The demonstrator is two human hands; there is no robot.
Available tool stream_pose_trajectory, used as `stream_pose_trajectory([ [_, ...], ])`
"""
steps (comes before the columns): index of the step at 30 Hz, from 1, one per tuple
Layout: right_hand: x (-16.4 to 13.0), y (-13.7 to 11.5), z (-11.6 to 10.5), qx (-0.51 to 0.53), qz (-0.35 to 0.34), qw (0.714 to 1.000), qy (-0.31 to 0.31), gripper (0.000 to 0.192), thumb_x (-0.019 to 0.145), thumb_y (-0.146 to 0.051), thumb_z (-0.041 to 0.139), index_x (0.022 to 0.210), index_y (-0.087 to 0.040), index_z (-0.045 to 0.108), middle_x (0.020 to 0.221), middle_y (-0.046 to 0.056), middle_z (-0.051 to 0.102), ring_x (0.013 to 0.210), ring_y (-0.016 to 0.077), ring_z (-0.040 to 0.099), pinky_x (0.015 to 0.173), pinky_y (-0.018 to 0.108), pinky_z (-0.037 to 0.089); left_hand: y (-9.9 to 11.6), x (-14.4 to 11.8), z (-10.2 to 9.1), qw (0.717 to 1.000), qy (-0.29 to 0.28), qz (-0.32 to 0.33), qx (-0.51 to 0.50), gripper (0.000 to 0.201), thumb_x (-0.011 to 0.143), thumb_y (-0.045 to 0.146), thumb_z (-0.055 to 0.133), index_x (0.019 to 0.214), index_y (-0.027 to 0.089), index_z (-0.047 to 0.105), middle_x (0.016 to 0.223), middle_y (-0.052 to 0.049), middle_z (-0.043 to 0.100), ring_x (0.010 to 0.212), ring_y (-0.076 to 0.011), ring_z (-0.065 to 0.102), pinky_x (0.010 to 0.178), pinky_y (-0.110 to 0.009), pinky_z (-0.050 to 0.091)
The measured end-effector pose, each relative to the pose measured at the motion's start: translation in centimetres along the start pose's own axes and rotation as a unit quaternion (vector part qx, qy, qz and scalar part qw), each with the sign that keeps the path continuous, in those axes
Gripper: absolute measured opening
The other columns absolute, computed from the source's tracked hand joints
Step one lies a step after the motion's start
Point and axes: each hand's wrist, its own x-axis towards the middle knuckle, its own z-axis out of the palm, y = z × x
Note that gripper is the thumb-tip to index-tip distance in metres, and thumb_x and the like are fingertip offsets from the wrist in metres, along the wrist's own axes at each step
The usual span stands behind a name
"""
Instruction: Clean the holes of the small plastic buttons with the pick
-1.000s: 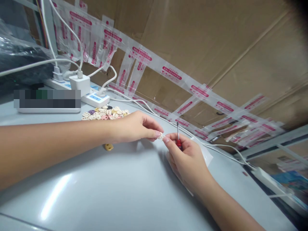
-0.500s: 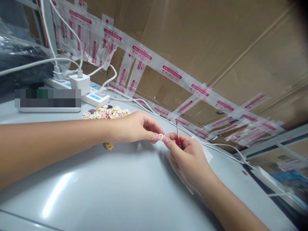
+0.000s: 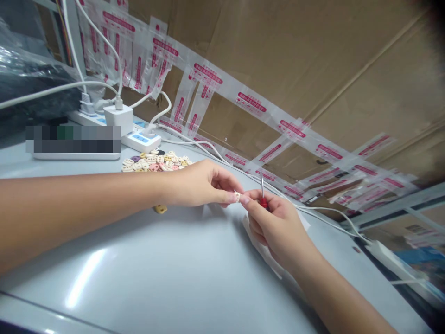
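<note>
My left hand (image 3: 201, 183) pinches a small white button-like piece (image 3: 237, 196) between thumb and forefinger above the grey table (image 3: 146, 260). My right hand (image 3: 278, 227) touches the same piece with its fingertips and also holds a small screwdriver with a red handle (image 3: 263, 195), its metal shaft pointing up. Under my right hand lies a clear plastic bag (image 3: 267, 253). A pile of several small pale and coloured pieces (image 3: 156, 162) sits behind my left wrist. A single yellow piece (image 3: 160, 209) lies below that wrist.
A white power strip (image 3: 139, 139) with a plugged charger (image 3: 118, 118) and white cables (image 3: 313, 211) runs along the table's far edge. Clear bags with red print (image 3: 250, 104) hang on the cardboard wall. A second white strip (image 3: 389, 257) lies at the right edge.
The two hands have stayed together at the small piece and shifted slightly right. The screwdriver has tilted a little more upright. The view has drifted slightly.
</note>
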Motion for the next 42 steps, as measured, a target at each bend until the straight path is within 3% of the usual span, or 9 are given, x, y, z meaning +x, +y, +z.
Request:
stream_pose_trajectory([
  [5,0.17,-0.29,-0.35,0.047,0.04,0.998,-0.033,0.04,0.074,-0.051,0.08,0.077,-0.022,0.053,0.042,-0.013,0.028,0.038,0.0039,0.014,0.034,0.016,0.011,0.4,-0.24,0.36,0.993,-0.001,0.086,0.077,0.022,0.091,0.028,0.059,0.109,0.019,0.07,0.1,-0.004,0.073,0.09,-0.0152,0.066,0.076,-0.026,0.049],
  [10,0.35,0.0,-0.84,0.046,0.061,0.995,-0.07,0.035,0.078,-0.049,0.078,0.086,-0.022,0.057,0.043,-0.014,0.028,0.039,0.004,0.011,0.033,0.015,0.012,0.53,-0.35,0.37,0.987,0.035,0.112,0.112,0.016,0.092,0.029,0.059,0.102,0.017,0.065,0.094,-0.003,0.072,0.087,-0.0148,0.065,0.076,-0.026,0.05],
  [20,0.11,-0.1,-0.16,0.037,0.039,0.998,-0.034,0.035,0.073,-0.044,0.081,0.08,-0.022,0.054,0.044,-0.014,0.027,0.04,0.0038,0.015,0.033,0.014,0.014,0.11,-0.3,0.31,0.969,0.017,0.167,0.183,0.015,0.092,0.024,0.06,0.101,0.018,0.07,0.094,-0.002,0.072,0.086,-0.0135,0.063,0.072,-0.023,0.047],
  [29,0.07,-0.19,0.03,0.028,0.037,0.999,-0.022,0.039,0.071,-0.048,0.081,0.078,-0.021,0.053,0.044,-0.013,0.03,0.037,0.003,0.018,0.032,0.015,0.014,-0.2,-0.17,0.47,0.962,0.033,0.175,0.208,0.01,0.091,0.024,0.062,0.094,0.018,0.069,0.09,-0.001,0.072,0.081,-0.0126,0.063,0.068,-0.023,0.045],
  [42,0.15,0.27,-0.13,0.009,0.015,0.999,-0.028,0.037,0.077,-0.05,0.078,0.082,-0.021,0.056,0.047,-0.012,0.03,0.04,0.004,0.018,0.035,0.017,0.015,-0.34,-0.18,0.66,0.934,0.057,0.264,0.233,0.008,0.089,0.011,0.062,0.091,0.016,0.068,0.084,0.0,0.069,0.075,-0.0094,0.061,0.068,-0.02,0.044],
])
